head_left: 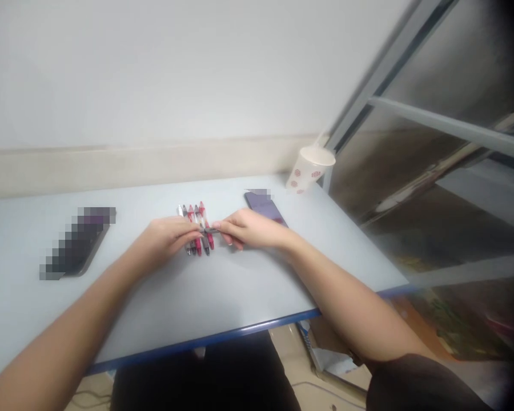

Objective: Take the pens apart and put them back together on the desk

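Both my hands pinch a slim dark grey pen [211, 230], which lies level between them above the table. Its left end is in the fingertips of my left hand [171, 237]. My right hand [244, 228] closes thumb and fingers on the other end. Just beneath it, several click pens [198, 245] with red, grey and clear parts lie side by side on the table, their middles partly covered by the held pen and my fingers.
A phone [83, 242], partly pixelated, lies on the left of the white table [240, 291]. Another phone [263, 205] is behind my right hand. A patterned paper cup [310, 168] stands near the wall at back right, beside a metal-framed glass panel [445, 125].
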`<action>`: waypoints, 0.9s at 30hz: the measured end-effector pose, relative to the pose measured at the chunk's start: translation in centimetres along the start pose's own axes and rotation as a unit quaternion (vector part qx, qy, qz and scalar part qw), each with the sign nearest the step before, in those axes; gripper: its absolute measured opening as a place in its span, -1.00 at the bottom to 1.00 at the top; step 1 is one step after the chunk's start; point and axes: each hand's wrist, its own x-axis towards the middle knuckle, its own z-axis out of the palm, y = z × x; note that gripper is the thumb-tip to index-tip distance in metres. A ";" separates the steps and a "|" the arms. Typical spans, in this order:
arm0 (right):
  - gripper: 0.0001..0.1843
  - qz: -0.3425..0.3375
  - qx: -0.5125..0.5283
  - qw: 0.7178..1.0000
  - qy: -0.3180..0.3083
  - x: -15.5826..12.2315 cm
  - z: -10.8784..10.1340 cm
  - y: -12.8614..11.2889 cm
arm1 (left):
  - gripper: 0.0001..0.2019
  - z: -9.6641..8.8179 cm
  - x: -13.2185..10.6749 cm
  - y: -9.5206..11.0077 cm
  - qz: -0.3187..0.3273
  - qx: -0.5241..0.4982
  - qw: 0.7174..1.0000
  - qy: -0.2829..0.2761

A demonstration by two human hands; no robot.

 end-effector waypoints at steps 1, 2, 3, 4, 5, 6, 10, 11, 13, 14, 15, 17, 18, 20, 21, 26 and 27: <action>-0.38 -0.010 0.006 1.000 0.017 0.0 0.1 0.1 | -0.63 -0.2 0.0 0.1 0.002 0.006 1.000 0.006; -0.41 -0.029 0.006 0.998 0.047 0.0 0.1 0.1 | -0.65 -0.4 0.0 0.1 -0.004 0.010 1.000 0.009; -0.48 -0.053 0.002 0.996 0.078 0.0 0.0 0.2 | -0.67 -0.6 0.0 0.2 -0.018 0.013 1.000 0.010; -0.56 -0.076 -0.004 0.992 0.103 0.0 0.0 0.2 | -0.68 -0.8 0.0 0.3 -0.037 0.014 0.999 0.009; -0.63 -0.094 -0.010 0.989 0.113 0.0 -0.1 0.2 | -0.67 -0.9 0.0 0.4 -0.055 0.015 0.998 0.007; -0.67 -0.105 -0.015 0.988 0.108 0.0 -0.1 0.2 | -0.66 -1.0 0.0 0.4 -0.067 0.015 0.998 0.004; -0.70 -0.111 -0.040 0.989 0.090 0.0 -0.1 0.1 | -0.59 -0.6 0.0 0.3 -0.049 0.005 0.999 0.009; -0.64 -0.104 -0.049 0.989 0.091 0.0 0.0 0.1 | -0.59 -0.5 0.0 0.2 -0.040 0.004 0.999 0.012; -0.53 -0.078 -0.060 0.992 0.075 0.1 0.2 0.2 | -0.60 -0.2 -0.1 0.2 -0.027 0.006 0.999 0.016; -0.48 -0.063 -0.062 0.994 0.063 0.1 0.2 0.2 | -0.61 -0.1 -0.2 0.2 -0.022 0.008 1.000 0.015; -0.45 -0.053 -0.061 0.995 0.056 0.1 0.2 0.2 | -0.62 0.0 -0.2 0.3 -0.018 0.009 1.000 0.014; -0.50 -0.057 -0.048 0.996 0.058 0.1 0.3 0.2 | -0.64 0.1 -0.2 0.3 -0.018 0.010 1.000 0.016; -0.55 -0.072 -0.041 0.994 0.066 0.1 0.3 0.2 | -0.64 0.2 -0.2 0.3 -0.021 0.008 1.000 0.019; -0.66 -0.105 -0.030 0.991 0.079 0.1 0.3 0.1 | -0.65 0.4 -0.2 0.2 -0.025 0.001 0.999 0.022; -0.68 -0.115 -0.028 0.990 0.079 0.1 0.3 0.1 | -0.64 0.5 -0.2 0.2 -0.023 -0.004 0.999 0.024; -0.53 -0.103 -0.025 0.993 0.047 -0.1 0.3 -0.5 | -0.64 0.7 -0.2 0.4 -0.001 -0.012 0.999 0.040; -0.50 -0.098 -0.023 0.994 0.042 -0.2 0.3 -0.6 | -0.65 0.6 -0.2 0.5 -0.001 -0.016 0.999 0.039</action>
